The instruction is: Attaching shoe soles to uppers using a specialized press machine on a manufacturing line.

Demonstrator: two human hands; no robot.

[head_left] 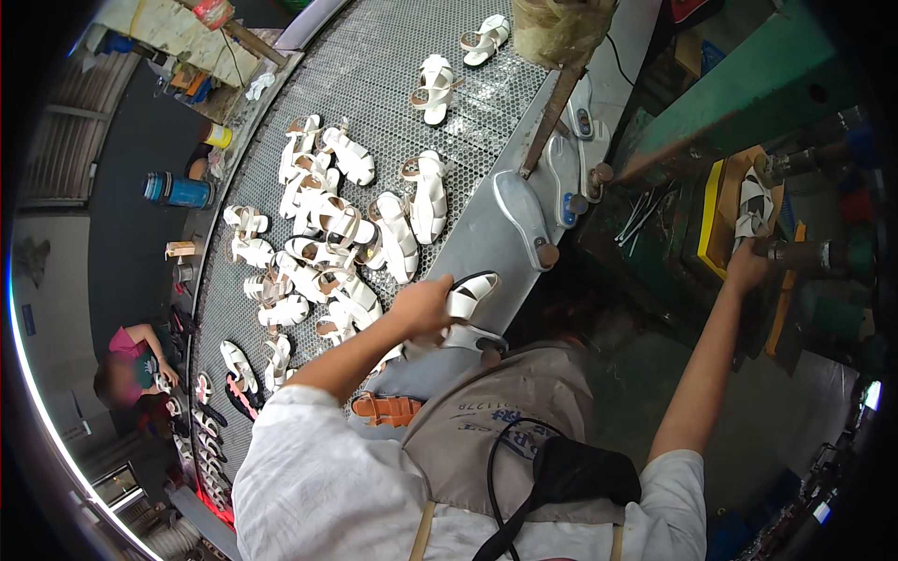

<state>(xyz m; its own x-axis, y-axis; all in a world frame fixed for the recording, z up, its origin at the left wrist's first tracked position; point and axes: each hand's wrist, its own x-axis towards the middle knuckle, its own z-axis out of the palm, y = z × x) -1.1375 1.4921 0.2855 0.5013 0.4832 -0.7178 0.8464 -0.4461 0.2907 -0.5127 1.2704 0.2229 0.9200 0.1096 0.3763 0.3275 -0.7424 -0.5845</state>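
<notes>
nearest the camera, a black pouch (589, 477) lies against the wearer's grey-brown apron (552, 379), between two white sleeves. past it on the left, the left hand (421, 310) is closed on the near end of a white sandal (472, 296), its fingers partly blurred, above the grey ledge (449, 213) that borders the mesh belt (374, 56). the right hand (746, 266) reaches well out to a second sandal (754, 201), white with dark gaps, that stands in the green machine (739, 103) beside a yellow-edged panel (711, 210); the hand is at the sandal's lower end, but i cannot tell whether it pinches or only touches it.

on the belt a crowd of white sandals (398, 238) lies loosely, some overlapping. grey sole-shaped pieces (520, 210) with round knobs rest along the ledge, and an orange sandal (385, 409) lies close to the apron.

the step in hand looks like tending a sandal at the machine while minding another at the ledge. the next move seems to call for a sure hold on the far sandal, fingers kept clear of the machine's metal cylinders (795, 254), and a steady left hand.
</notes>
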